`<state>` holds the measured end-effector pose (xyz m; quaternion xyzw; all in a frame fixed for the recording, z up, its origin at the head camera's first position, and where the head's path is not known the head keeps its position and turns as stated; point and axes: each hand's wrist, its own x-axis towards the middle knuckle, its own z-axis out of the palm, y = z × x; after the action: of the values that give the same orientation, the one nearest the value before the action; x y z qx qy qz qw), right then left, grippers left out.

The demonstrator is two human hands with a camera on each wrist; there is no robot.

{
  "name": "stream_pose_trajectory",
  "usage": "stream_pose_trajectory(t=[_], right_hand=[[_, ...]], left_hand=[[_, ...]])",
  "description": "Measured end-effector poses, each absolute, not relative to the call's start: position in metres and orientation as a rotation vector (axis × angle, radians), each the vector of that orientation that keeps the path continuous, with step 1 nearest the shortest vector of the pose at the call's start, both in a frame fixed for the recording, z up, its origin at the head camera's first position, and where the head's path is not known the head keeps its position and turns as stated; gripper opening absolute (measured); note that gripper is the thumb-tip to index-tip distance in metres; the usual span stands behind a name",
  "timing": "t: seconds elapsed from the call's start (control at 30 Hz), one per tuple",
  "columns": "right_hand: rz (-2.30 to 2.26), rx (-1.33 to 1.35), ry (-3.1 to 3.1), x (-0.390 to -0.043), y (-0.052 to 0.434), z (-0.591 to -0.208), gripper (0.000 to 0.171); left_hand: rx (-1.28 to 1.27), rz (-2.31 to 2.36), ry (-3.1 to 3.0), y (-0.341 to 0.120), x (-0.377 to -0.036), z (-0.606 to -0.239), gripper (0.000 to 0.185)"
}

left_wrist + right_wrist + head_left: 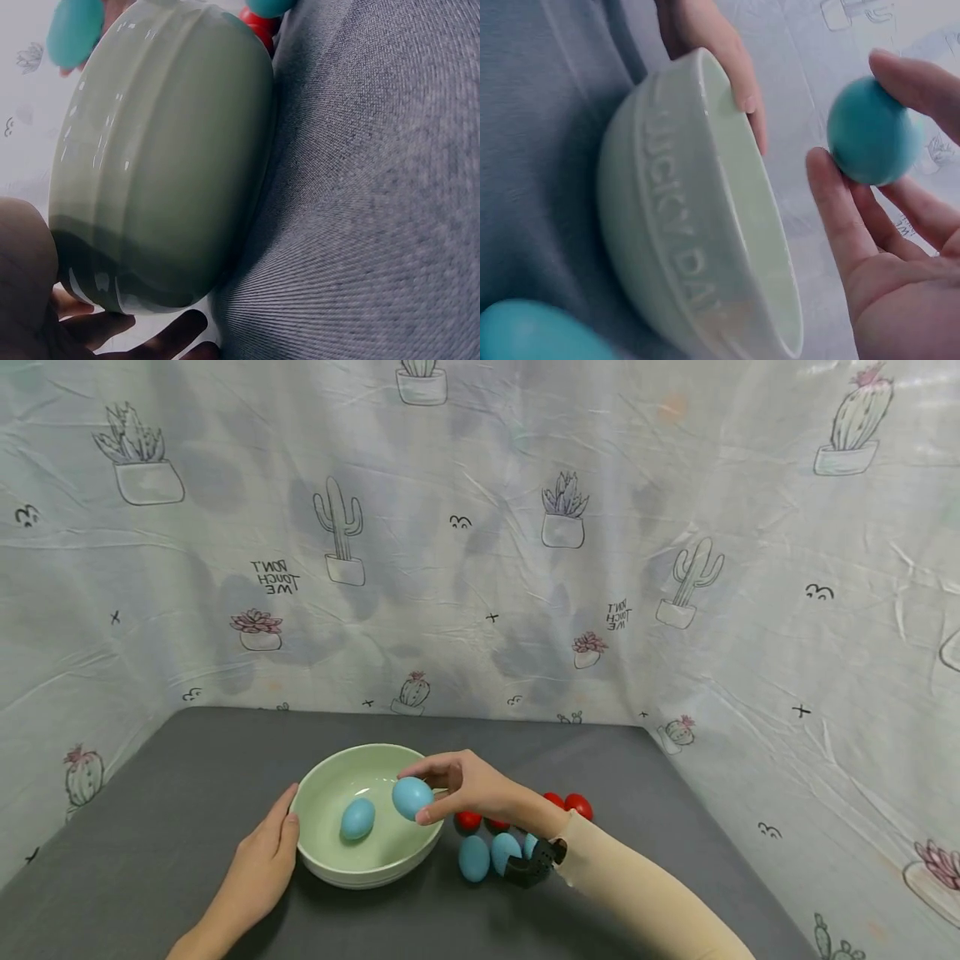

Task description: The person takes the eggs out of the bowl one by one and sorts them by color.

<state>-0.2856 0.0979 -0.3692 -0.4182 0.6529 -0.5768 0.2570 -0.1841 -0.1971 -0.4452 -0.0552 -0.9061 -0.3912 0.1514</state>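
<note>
Nearest the head camera, the left hand [258, 860] lies on the grey table [150, 827] with straight fingers laid flat against the outer left wall of the pale green bowl [330, 864]. From the left wrist, these fingers [161, 334] spread under the bowl's side, touching it without curling round the rim. The right wrist view confirms fingertips resting at the far edge of the bowl [697, 247], which carries raised lettering on its outer wall.

Right hand [468, 789] hovers over the bowl's right rim. It pinches a blue egg [412, 797] between thumb and fingertips; the right wrist view shows the thumb on one side of the egg [870, 131] and the fingers [840, 217] on the other, the palm open and not closed around it. The held egg sits above the bowl's interior, clear of the bottom.

One second blue egg [357, 818] lies inside the bowl on its floor. Outside, just right of the bowl, several more blue eggs [474, 858] lie on the table beside a group of red eggs [578, 806], partly hidden by the right wrist and its black strap [534, 864].
</note>
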Motion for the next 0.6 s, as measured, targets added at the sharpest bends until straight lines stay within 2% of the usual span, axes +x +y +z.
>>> stream_pose_trajectory(t=[0.4, 0.6], right_hand=[[-1.661, -1.056, 1.772, -0.241, 0.157, -0.359, 0.059], [-1.65, -0.932, 1.845, -0.227, 0.204, -0.37, 0.053]], left_hand=[[-0.143, -1.111, -2.587, -0.197, -0.184, -0.449, 0.053], [-0.147, -1.115, -2.6, -0.198, -0.185, -0.448, 0.055]])
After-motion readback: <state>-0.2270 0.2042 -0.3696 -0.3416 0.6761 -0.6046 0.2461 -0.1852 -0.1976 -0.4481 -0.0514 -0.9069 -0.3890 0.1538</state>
